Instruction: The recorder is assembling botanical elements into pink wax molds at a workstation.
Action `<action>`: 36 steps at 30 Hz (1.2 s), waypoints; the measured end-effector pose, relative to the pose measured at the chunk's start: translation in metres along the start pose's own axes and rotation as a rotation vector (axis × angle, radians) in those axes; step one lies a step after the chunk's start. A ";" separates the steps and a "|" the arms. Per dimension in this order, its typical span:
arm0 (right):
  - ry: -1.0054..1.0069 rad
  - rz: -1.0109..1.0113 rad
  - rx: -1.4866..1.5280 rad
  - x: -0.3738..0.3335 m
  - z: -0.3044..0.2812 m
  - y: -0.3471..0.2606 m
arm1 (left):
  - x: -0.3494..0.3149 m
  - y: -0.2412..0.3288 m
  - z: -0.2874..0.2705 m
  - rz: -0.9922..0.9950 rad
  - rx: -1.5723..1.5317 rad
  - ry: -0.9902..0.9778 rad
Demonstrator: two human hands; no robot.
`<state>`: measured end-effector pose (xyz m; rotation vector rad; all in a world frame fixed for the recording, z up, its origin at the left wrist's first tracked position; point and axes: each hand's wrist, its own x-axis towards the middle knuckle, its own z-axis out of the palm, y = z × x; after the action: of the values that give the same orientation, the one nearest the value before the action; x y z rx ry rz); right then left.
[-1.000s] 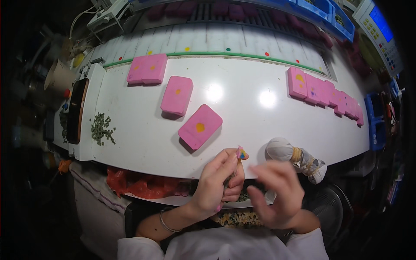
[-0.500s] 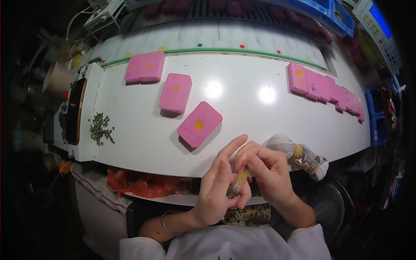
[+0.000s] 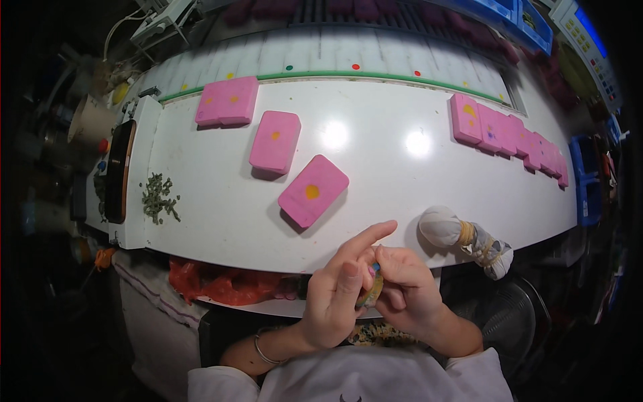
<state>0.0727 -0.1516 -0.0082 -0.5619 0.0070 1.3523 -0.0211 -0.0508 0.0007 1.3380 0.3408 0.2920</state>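
My left hand [image 3: 335, 295] and my right hand [image 3: 410, 293] meet in front of me at the table's near edge. Between them is a small, yellowish, curved object [image 3: 370, 293], largely covered by fingers, with a spot of blue at its upper end. The left hand's lower fingers curl around it, while its index finger stretches up and right. My right thumb and fingers pinch its upper end. Beyond the hands lies a pink block [image 3: 315, 191] with a yellow mark. Right of them rests a white cloth bundle [image 3: 439, 226] tied with yellowish bands.
Another pink block [image 3: 275, 142] and a joined pair [image 3: 228, 102] lie further back left. A row of pink blocks [image 3: 499, 127] runs along the right. Green bits [image 3: 159, 197] are piled near a dark-topped device [image 3: 120, 171]. Red plastic [image 3: 224, 281] sits below the front edge.
My right hand has moved slightly down and left, closing in on the left. The yellowish object is more hidden now, and a blue spot shows on it. The whole view has shifted slightly.
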 end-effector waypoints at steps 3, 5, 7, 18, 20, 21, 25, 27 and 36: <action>-0.068 0.075 0.081 -0.003 -0.006 0.002 | 0.000 0.002 -0.003 -0.084 -0.202 -0.101; -0.046 0.031 -0.032 -0.004 0.001 0.005 | -0.001 0.005 -0.002 -0.118 -0.297 -0.104; -0.002 -0.012 -0.067 -0.002 0.007 0.009 | 0.000 0.007 -0.005 -0.094 -0.296 -0.147; 0.139 -0.132 -0.068 -0.003 0.009 0.012 | 0.006 0.017 0.000 -0.215 -0.273 -0.181; 0.193 -0.114 -0.105 -0.001 0.011 0.010 | 0.007 0.018 0.001 -0.263 -0.340 -0.169; 0.192 -0.114 -0.103 -0.001 0.009 0.009 | 0.007 0.018 0.001 -0.264 -0.338 -0.168; 0.104 -0.064 -0.081 -0.002 0.009 0.011 | 0.006 0.010 0.002 -0.246 -0.298 -0.143; 0.105 -0.072 -0.081 -0.006 0.009 0.013 | 0.004 0.009 0.003 -0.208 -0.286 -0.110; 0.025 -0.926 -1.486 -0.020 0.015 -0.006 | 0.013 0.015 -0.006 -0.406 -0.483 0.090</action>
<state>0.0690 -0.1645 0.0135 -1.5486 -1.1695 0.2183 -0.0115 -0.0375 0.0133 0.7602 0.5679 0.0832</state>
